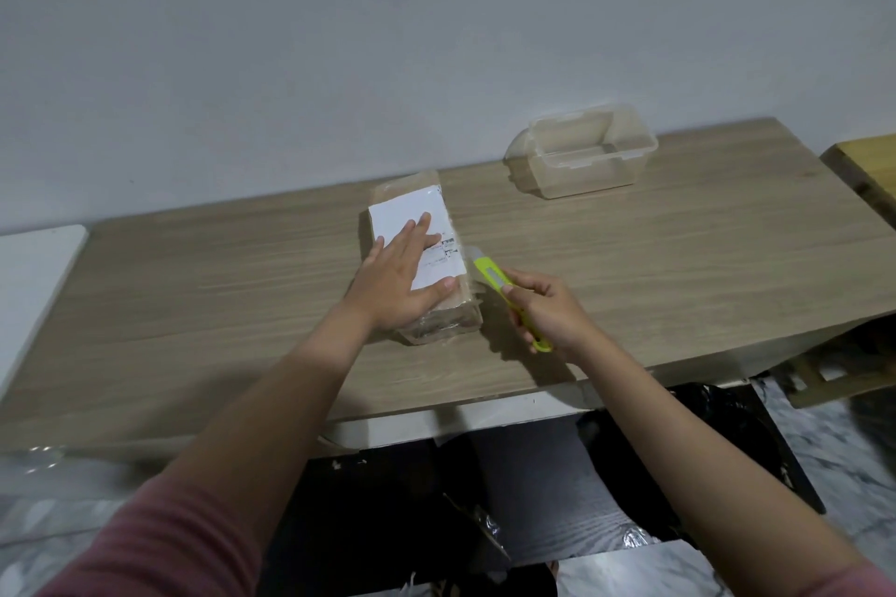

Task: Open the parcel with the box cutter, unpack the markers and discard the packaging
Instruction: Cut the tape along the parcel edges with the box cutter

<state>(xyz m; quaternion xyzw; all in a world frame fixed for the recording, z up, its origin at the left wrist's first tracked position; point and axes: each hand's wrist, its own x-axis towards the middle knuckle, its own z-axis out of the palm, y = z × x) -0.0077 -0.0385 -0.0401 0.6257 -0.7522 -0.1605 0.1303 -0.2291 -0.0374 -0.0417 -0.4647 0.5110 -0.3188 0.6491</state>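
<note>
Grip first: right hand (pixel 548 313) is curled round the yellow-green box cutter (pixel 504 288), thumb lying along the top of the handle, with the tool's front end at the right long edge of the parcel (pixel 412 252). Whether the blade is extended cannot be told; the tip is blurred. Left hand (pixel 400 274) lies flat on the parcel's top, fingers straight and spread, pressing down and grasping nothing.

Parcel is a tape-wrapped cardboard box lying near the middle of the wooden table (pixel 194 305), long axis running away from the person. It appears unopened; no markers are visible.

Assessment of the step in hand, the cut along the tape seam:
1. Keep the blade shallow, so the contents below the cardboard are not scored.
2. Left thumb sits near the right edge, close to the cutter; it should be kept behind the blade's path.
3. Firm downward pressure from the flat hand should stop the box sliding.

Clear plastic container (pixel 582 155) stands well apart at the table's far right, open.

Markings: 1 white shipping label (pixel 412 213) covers the top face. Dark print shows beside the left fingers, too small to read. No brand is legible.
</note>
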